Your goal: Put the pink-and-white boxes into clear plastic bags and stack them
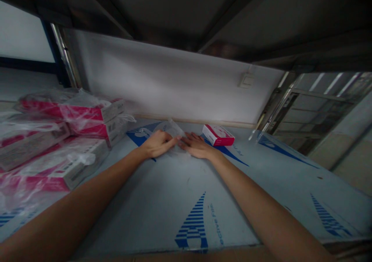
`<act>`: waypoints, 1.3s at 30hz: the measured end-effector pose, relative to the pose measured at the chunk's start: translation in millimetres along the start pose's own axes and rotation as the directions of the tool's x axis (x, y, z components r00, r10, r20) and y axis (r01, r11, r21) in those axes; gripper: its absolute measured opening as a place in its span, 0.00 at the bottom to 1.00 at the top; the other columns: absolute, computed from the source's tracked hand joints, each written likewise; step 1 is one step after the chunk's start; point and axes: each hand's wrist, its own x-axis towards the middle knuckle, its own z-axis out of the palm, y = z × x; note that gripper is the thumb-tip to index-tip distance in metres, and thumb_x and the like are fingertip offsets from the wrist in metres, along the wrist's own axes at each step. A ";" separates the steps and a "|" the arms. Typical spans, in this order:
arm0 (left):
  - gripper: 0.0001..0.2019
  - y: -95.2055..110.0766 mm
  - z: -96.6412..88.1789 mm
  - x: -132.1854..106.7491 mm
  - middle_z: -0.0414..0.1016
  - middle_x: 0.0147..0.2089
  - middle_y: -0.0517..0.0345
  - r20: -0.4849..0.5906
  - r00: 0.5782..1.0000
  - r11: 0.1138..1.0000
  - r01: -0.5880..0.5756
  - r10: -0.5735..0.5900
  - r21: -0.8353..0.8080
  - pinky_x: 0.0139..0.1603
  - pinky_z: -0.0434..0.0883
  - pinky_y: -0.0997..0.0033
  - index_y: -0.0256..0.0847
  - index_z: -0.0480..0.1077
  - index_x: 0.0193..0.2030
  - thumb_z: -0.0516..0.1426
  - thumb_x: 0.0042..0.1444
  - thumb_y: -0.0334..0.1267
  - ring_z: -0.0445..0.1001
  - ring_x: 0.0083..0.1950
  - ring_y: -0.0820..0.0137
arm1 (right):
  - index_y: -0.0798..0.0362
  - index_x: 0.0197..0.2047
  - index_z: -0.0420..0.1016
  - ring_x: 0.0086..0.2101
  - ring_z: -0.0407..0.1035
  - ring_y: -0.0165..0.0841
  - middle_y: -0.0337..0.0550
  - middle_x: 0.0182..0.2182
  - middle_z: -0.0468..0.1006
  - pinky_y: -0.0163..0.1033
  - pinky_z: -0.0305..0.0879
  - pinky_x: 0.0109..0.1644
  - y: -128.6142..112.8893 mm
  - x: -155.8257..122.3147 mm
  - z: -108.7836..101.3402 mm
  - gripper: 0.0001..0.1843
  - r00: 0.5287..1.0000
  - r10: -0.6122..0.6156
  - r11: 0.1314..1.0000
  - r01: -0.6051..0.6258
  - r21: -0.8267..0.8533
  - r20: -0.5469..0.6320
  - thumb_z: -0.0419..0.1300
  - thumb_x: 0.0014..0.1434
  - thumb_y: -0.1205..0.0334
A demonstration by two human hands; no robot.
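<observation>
A clear plastic bag lies crumpled on the film-covered shelf, between my two hands. Its thin film peeks out above and below my fingers. My left hand has its fingers curled on the bag's left side, the thumb pointing right. From the other side my right hand rests on the bag, fingers stretched out and fairly flat. Just beyond the right hand sits a small red and white box, apart from the fingers.
Stacked at the left are several pink and white boxes wrapped in clear plastic bags. A dark upper shelf hangs low overhead. Metal posts stand at both sides, and a white wall with a switch closes the back.
</observation>
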 end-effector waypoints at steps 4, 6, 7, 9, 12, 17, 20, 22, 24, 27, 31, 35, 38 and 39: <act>0.26 -2.4 3.4 1.6 0.81 0.42 0.48 -0.129 0.992 0.970 0.038 -0.007 0.240 0.50 0.71 0.64 0.40 0.80 0.39 0.45 0.68 0.53 0.79 0.47 0.60 | 0.43 0.74 0.52 0.72 0.34 0.54 0.46 0.75 0.40 0.63 0.37 0.72 -7.0 0.6 -1.3 0.39 0.987 -0.038 0.999 0.034 -0.029 -0.157 0.42 0.67 0.33; 0.25 -4.7 7.7 0.6 0.78 0.56 0.47 -0.130 0.991 0.951 0.017 0.024 0.308 0.60 0.67 0.56 0.43 0.77 0.53 0.47 0.67 0.55 0.73 0.60 0.56 | 0.47 0.74 0.52 0.72 0.34 0.49 0.46 0.75 0.40 0.58 0.37 0.73 -10.3 2.3 -1.2 0.36 0.967 -0.141 0.990 0.136 -0.038 -0.213 0.44 0.69 0.40; 0.27 -6.7 9.9 -0.5 0.73 0.62 0.46 -0.108 0.994 0.944 0.021 0.016 0.330 0.63 0.64 0.51 0.45 0.73 0.60 0.47 0.66 0.57 0.68 0.65 0.53 | 0.49 0.74 0.51 0.72 0.36 0.46 0.47 0.75 0.41 0.56 0.37 0.73 -11.2 3.5 -0.5 0.34 0.961 -0.186 0.982 0.183 -0.036 -0.205 0.45 0.70 0.44; 0.33 -11.6 13.8 -3.3 0.64 0.70 0.45 -0.033 0.998 0.934 0.054 -0.045 0.354 0.66 0.59 0.42 0.48 0.64 0.68 0.47 0.63 0.64 0.58 0.72 0.47 | 0.52 0.75 0.50 0.72 0.39 0.43 0.49 0.74 0.46 0.54 0.39 0.74 -10.6 5.8 1.5 0.34 0.968 -0.216 0.976 0.216 -0.008 -0.131 0.44 0.71 0.47; 0.40 -19.1 16.1 -6.8 0.57 0.73 0.42 0.080 0.989 0.932 0.088 -0.124 0.353 0.68 0.52 0.35 0.49 0.57 0.72 0.46 0.60 0.70 0.52 0.74 0.41 | 0.51 0.75 0.50 0.72 0.39 0.45 0.50 0.73 0.47 0.57 0.37 0.73 -2.8 7.0 2.9 0.37 0.993 -0.114 0.993 0.116 0.034 -0.038 0.41 0.70 0.40; 0.47 -25.7 11.4 -6.1 0.48 0.76 0.41 0.154 0.956 0.920 0.184 -0.249 0.347 0.68 0.43 0.28 0.50 0.52 0.74 0.46 0.55 0.75 0.42 0.76 0.38 | 0.50 0.74 0.52 0.71 0.41 0.51 0.54 0.73 0.48 0.64 0.38 0.71 15.3 2.7 -3.1 0.43 0.991 0.115 0.993 -0.116 -0.006 -0.065 0.39 0.66 0.31; 0.48 -29.9 8.8 -5.3 0.48 0.77 0.42 0.164 0.953 0.920 0.185 -0.253 0.345 0.68 0.41 0.28 0.51 0.52 0.74 0.47 0.53 0.76 0.40 0.76 0.39 | 0.54 0.73 0.55 0.70 0.45 0.53 0.58 0.72 0.52 0.64 0.41 0.70 15.2 1.8 -6.7 0.40 0.975 0.159 0.983 -0.171 -0.063 -0.156 0.42 0.68 0.36; 0.48 -32.8 7.8 -5.9 0.49 0.76 0.42 0.155 0.959 0.921 0.173 -0.239 0.350 0.69 0.41 0.29 0.51 0.52 0.74 0.48 0.53 0.76 0.41 0.76 0.39 | 0.55 0.74 0.51 0.71 0.43 0.50 0.57 0.73 0.50 0.58 0.41 0.72 8.9 3.2 -6.6 0.38 0.977 0.066 0.995 -0.079 -0.058 -0.204 0.42 0.70 0.41; 0.48 -35.1 6.8 -7.1 0.49 0.76 0.41 0.147 0.963 0.921 0.161 -0.225 0.354 0.69 0.41 0.30 0.49 0.53 0.74 0.48 0.53 0.75 0.43 0.76 0.40 | 0.52 0.75 0.47 0.72 0.40 0.45 0.52 0.74 0.46 0.53 0.40 0.73 0.9 5.5 -4.7 0.36 0.981 -0.064 0.998 0.061 -0.025 -0.182 0.41 0.71 0.43; 0.48 -37.7 4.0 -9.5 0.47 0.76 0.41 0.157 0.965 0.924 0.146 -0.212 0.353 0.70 0.40 0.31 0.48 0.52 0.74 0.46 0.54 0.75 0.42 0.76 0.41 | 0.47 0.75 0.47 0.72 0.35 0.45 0.47 0.74 0.43 0.54 0.36 0.73 -4.8 8.1 -1.0 0.37 0.992 -0.119 0.992 0.120 0.027 -0.037 0.41 0.70 0.39; 0.45 -42.5 0.3 -11.5 0.46 0.77 0.44 0.140 0.953 0.911 0.204 -0.268 0.358 0.70 0.38 0.30 0.53 0.53 0.74 0.46 0.54 0.75 0.36 0.77 0.39 | 0.48 0.76 0.45 0.72 0.33 0.52 0.50 0.75 0.40 0.63 0.34 0.72 7.4 6.8 -0.5 0.45 0.999 0.027 0.999 -0.028 0.037 0.044 0.40 0.65 0.30; 0.43 -45.4 0.2 -9.6 0.51 0.76 0.43 -0.068 0.903 0.829 0.416 -0.423 0.373 0.67 0.47 0.29 0.54 0.58 0.72 0.46 0.55 0.74 0.43 0.75 0.33 | 0.54 0.75 0.48 0.70 0.47 0.51 0.59 0.72 0.52 0.60 0.47 0.70 21.1 5.5 -3.3 0.47 0.981 0.153 0.988 -0.151 0.029 -0.119 0.44 0.65 0.30; 0.41 -41.1 -0.2 -7.0 0.64 0.68 0.37 -0.231 0.855 0.762 0.518 -0.463 0.389 0.61 0.61 0.35 0.50 0.59 0.71 0.45 0.58 0.70 0.60 0.68 0.35 | 0.55 0.69 0.62 0.61 0.65 0.51 0.63 0.60 0.72 0.57 0.61 0.62 19.7 8.0 -5.3 0.38 0.922 0.225 0.974 -0.208 0.089 -0.314 0.50 0.66 0.38; 0.39 -38.4 -0.5 -6.2 0.68 0.63 0.36 -0.261 0.853 0.756 0.522 -0.452 0.395 0.59 0.64 0.38 0.48 0.60 0.70 0.44 0.59 0.69 0.64 0.65 0.38 | 0.54 0.66 0.67 0.59 0.68 0.51 0.62 0.56 0.76 0.56 0.64 0.60 17.6 9.3 -6.0 0.34 0.904 0.244 0.969 -0.217 0.116 -0.350 0.52 0.66 0.41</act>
